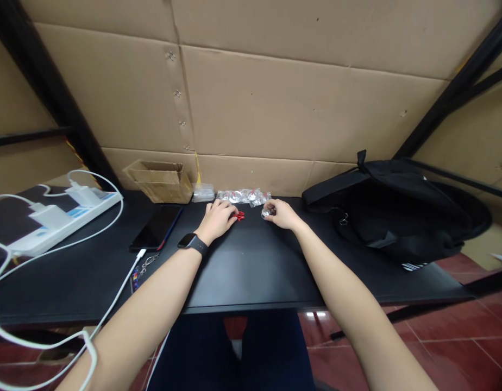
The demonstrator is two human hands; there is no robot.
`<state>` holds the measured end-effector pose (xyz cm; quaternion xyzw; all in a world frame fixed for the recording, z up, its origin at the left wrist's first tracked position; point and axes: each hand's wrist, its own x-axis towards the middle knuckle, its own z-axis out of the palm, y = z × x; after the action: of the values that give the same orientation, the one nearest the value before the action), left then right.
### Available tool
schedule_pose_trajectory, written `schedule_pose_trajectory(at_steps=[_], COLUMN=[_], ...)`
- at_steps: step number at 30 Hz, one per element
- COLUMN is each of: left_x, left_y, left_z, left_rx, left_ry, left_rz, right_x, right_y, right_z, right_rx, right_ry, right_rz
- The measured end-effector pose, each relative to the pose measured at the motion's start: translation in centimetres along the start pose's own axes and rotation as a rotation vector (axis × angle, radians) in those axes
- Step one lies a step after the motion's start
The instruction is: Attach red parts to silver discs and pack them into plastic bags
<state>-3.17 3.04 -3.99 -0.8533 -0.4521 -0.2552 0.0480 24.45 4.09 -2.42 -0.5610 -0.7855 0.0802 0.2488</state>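
Toward the back edge of the table (pixel 251 271), both arms stretched straight forward, elbows low. Left hand (pixel 218 217) palm down, black watch (pixel 193 243) on the wrist, fingers curled narrow against small red pieces (pixel 239 216); touching them, but cannot tell whether gripping. Right hand (pixel 282 214) knuckles up, fingers pinched on a small silvery part (pixel 267 213), just above the tabletop. Clear bags of silvery parts (pixel 245 196) just behind both hands, along the back edge. Phone (pixel 157 227) beside the left forearm; black bag (pixel 397 217) toward the right end.
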Motion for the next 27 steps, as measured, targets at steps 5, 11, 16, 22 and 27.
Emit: schedule_pose_trajectory(at_steps=[5, 11, 16, 22, 27], left_x=[0.3, 0.3, 0.3, 0.2, 0.2], left_y=[0.4, 0.7, 1.1, 2.2, 2.6], left_z=[-0.4, -0.4, -0.7, -2.0, -2.3], left_rx=[-0.055, -0.079, -0.159, -0.332, -0.332], left_ry=[-0.017, -0.008, 0.026, 0.055, 0.107], left_rz=[0.007, 0.004, -0.025, -0.109, -0.144], right_x=[-0.1, -0.2, -0.2, -0.5, -1.0], right_y=[-0.2, -1.0, -1.6, -2.9, -4.7], right_z=[-0.2, -0.4, -0.4, -0.3, -0.4], right_rx=[0.045, 0.073, 0.146, 0.466, 0.736], right_ry=[0.047, 0.081, 0.104, 0.102, 0.006], right_rz=[-0.021, -0.058, -0.02, -0.025, -0.111])
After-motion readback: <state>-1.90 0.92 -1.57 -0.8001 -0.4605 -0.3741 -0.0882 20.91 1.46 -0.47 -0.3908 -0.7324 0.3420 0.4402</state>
